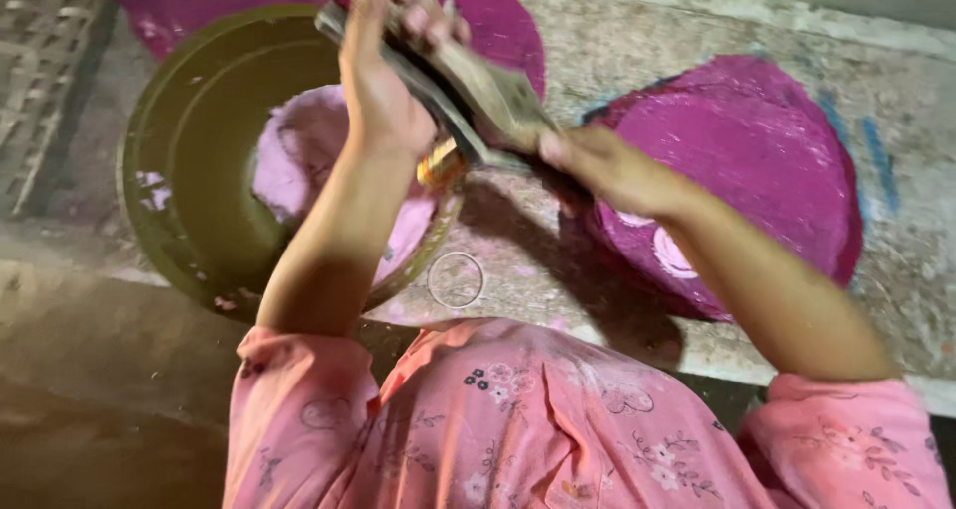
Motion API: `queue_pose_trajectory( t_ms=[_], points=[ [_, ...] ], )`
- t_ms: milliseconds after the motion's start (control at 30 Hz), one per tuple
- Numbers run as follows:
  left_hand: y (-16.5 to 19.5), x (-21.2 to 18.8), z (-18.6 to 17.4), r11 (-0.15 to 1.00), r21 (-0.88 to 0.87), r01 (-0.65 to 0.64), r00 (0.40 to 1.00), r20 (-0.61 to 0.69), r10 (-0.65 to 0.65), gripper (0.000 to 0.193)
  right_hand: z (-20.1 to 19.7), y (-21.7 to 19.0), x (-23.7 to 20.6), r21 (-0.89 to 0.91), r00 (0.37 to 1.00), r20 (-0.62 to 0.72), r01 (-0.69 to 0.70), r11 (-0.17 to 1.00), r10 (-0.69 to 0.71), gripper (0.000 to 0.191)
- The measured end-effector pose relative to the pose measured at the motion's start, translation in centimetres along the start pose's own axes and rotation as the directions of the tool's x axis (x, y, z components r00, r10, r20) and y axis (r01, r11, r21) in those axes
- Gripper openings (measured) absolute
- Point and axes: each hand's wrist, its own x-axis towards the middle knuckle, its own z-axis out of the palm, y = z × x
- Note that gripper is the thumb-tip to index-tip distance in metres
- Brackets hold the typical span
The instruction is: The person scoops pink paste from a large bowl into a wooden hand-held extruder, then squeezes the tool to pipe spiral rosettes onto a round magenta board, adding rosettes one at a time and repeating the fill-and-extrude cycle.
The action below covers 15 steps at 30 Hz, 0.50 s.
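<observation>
**Both hands grip a worn flat tool above a bowl of pink paste**

The flat tool (468,91) is a long, thin slab, grey-brown and scuffed, with a dull sheen on its broad face and a darker edge along its lower side. It slants from upper left to lower right, raised in the air above the rim of the bowl (189,140) and the concrete ledge (697,31). What kind of tool it is cannot be told; the picture is blurred here.

The left hand (383,71) wraps its upper end, fingers curled tight over the top and thumb side towards the camera. The right hand (597,165) closes on the lower end, its fingers folded round the tool's dark tip. An orange-gold bangle (441,163) shows just beneath the tool, between the two hands.

The bowl is round, olive-green metal, smeared with pale pink paste (299,145) that lies in its bottom. Right of it, a magenta disc (757,160) spreads over the ledge; another magenta patch (498,21) lies behind the hands. A thin clear ring (455,280) rests on the ledge near the bowl's rim. Pink floral sleeves (299,409) fill the lower frame.
</observation>
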Motion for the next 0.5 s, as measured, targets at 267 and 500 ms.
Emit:
queue_pose_trajectory(
  t_ms=[267,500],
  points=[
    [6.8,4.8,-4.8,0.971,0.035,-0.236,0.952,-0.195,0.238,0.033,3.8,-5.2,11.5,-0.725,0.89,-0.349,-0.058,0.686,-0.293,0.073],
    [9.9,3.4,-8.0,0.995,0.06,-0.076,0.827,-0.553,0.097,0.035,7.4,-4.7,15.3,-0.715,0.903,-0.345,-0.077,0.695,-0.255,0.072]
  ],
)
